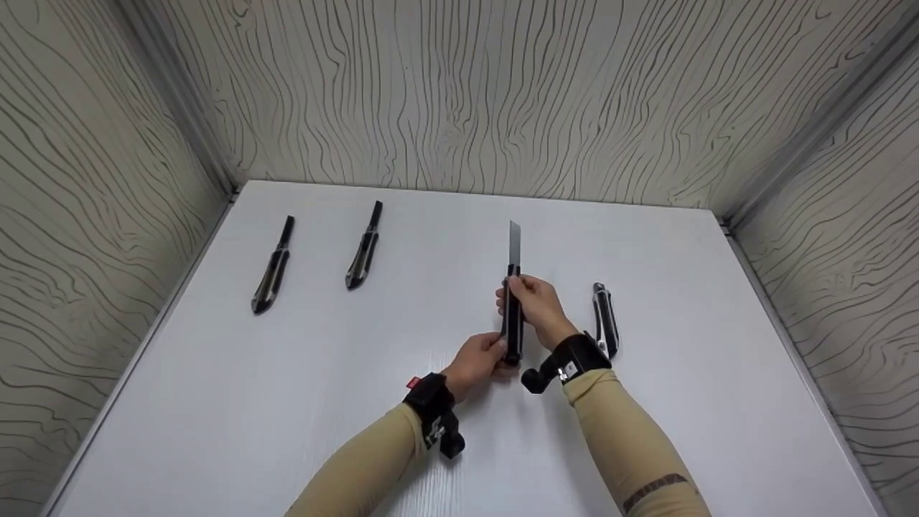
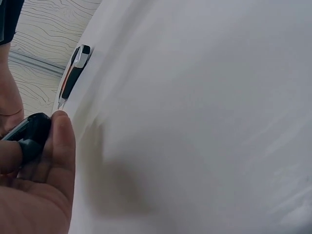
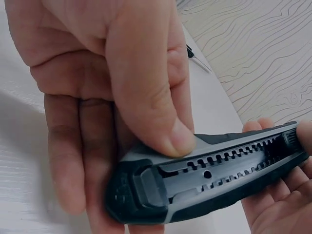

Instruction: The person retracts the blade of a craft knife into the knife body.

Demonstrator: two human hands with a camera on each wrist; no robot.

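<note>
A black utility knife points away from me, its long pale blade extended. My right hand grips the handle near the blade end, thumb on top. Lower down, my left hand pinches the butt end between thumb and fingers. The right wrist view shows the handle's toothed slot close up, with my right thumb pressed on the casing beside it. Only a dark end of the knife shows in the left wrist view, and the blade is hidden there.
Two utility knives with dark blades extended, one far left and one nearer the middle, lie on the white table. Another knife, mostly retracted, lies just right of my right wrist. Wood-patterned walls enclose the table's back and sides.
</note>
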